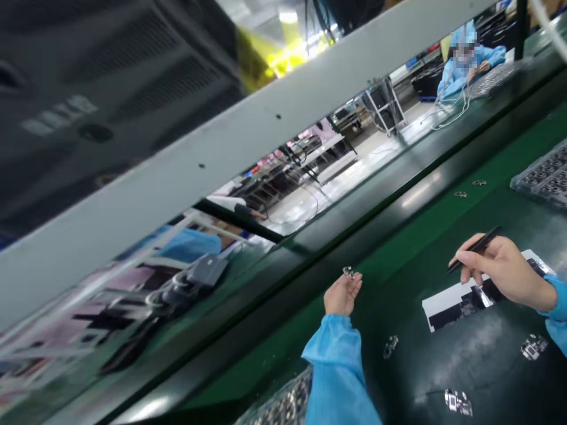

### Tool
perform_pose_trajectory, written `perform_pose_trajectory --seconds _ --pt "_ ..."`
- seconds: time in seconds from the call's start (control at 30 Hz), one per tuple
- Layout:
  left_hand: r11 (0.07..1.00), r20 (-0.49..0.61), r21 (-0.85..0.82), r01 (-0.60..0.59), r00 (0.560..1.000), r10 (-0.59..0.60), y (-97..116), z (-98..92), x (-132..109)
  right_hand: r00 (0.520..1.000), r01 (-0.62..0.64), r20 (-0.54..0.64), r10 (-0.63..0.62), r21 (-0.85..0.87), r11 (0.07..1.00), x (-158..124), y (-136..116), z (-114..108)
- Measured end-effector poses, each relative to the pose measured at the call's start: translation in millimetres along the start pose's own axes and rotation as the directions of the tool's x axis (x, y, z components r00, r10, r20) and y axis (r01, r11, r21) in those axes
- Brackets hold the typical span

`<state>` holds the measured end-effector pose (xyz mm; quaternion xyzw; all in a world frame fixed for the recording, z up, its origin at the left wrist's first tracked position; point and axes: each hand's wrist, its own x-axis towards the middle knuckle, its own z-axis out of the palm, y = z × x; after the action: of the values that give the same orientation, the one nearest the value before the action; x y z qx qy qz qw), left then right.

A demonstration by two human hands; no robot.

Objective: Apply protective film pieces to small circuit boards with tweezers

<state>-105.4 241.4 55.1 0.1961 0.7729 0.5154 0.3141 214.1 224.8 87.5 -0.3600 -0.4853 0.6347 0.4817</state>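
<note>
My left hand [341,293], in a blue sleeve, reaches forward over the green belt [411,236] and pinches a small metal part [348,272] at its fingertips. My right hand [502,268] hovers to the right and grips a thin black stylus [476,247], slanted up to the right. Under the right hand lies a black-and-white printed card [456,304]. Small circuit pieces lie on the dark mat nearby: one close to my left sleeve [390,346], one at the front [458,401], one at the right [534,346].
A tray of small parts [543,174] sits at the far right, another tray [283,404] by my left elbow. Two tiny parts [469,189] lie farther up the belt. A grey beam [248,141] crosses overhead. A person in blue [465,62] works at the far end.
</note>
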Motion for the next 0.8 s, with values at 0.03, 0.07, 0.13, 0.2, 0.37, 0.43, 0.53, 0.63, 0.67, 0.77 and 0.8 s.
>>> perform_pose_trajectory --seconds 0.03,0.07,0.13,0.2,0.37,0.43,0.53,0.63,0.67,0.77,0.8 --pt "0.998 -0.022 0.062 -0.013 1.0 0.014 2 -0.2 6 1.0 -0.009 -0.006 0.009 -0.021 1.0 -4 -2 -8" --pt "0.992 -0.046 0.125 -0.027 0.998 0.033 3 -1.1 10 1.0 -0.02 -0.013 0.02 -0.044 0.999 -8 -3 -17" --pt "0.966 -0.079 0.248 -0.066 0.993 0.088 4 -4.6 11 0.998 -0.052 -0.025 0.05 -0.092 0.994 -15 -4 -36" --pt "0.926 -0.054 0.359 -0.12 0.987 0.149 -1 -9.5 -1 0.995 -0.098 -0.038 0.093 -0.148 0.984 -22 -4 -54" --pt "0.668 0.505 0.526 -0.527 0.825 0.254 -34 -15.4 -93 0.972 -0.203 0.064 0.224 -0.247 0.948 -22 -2 -67" --pt "0.384 0.725 0.527 -0.758 0.637 0.262 -52 -12.0 -138 0.955 -0.209 0.155 0.251 -0.247 0.946 -14 -1 -53" --pt "0.147 0.771 0.562 -0.814 0.58 0.262 -76 -2.0 -182 0.926 -0.214 0.262 0.273 -0.231 0.949 4 5 -23" --pt "0.044 0.786 0.554 -0.832 0.539 0.303 -86 15.0 -194 0.922 -0.249 0.257 0.29 -0.183 0.951 21 18 -5" --pt "0.022 0.803 0.529 -0.848 0.51 0.309 -85 22.6 -195 0.929 -0.251 0.231 0.288 -0.175 0.952 25 23 -6" --pt "-0.029 0.853 0.45 -0.893 0.42 0.31 -80 48.4 -193 0.948 -0.25 0.147 0.282 -0.203 0.947 32 38 -22" --pt "-0.044 0.86 0.438 -0.898 0.403 0.314 -78 56.8 -193 0.948 -0.26 0.129 0.292 -0.217 0.941 32 42 -30"
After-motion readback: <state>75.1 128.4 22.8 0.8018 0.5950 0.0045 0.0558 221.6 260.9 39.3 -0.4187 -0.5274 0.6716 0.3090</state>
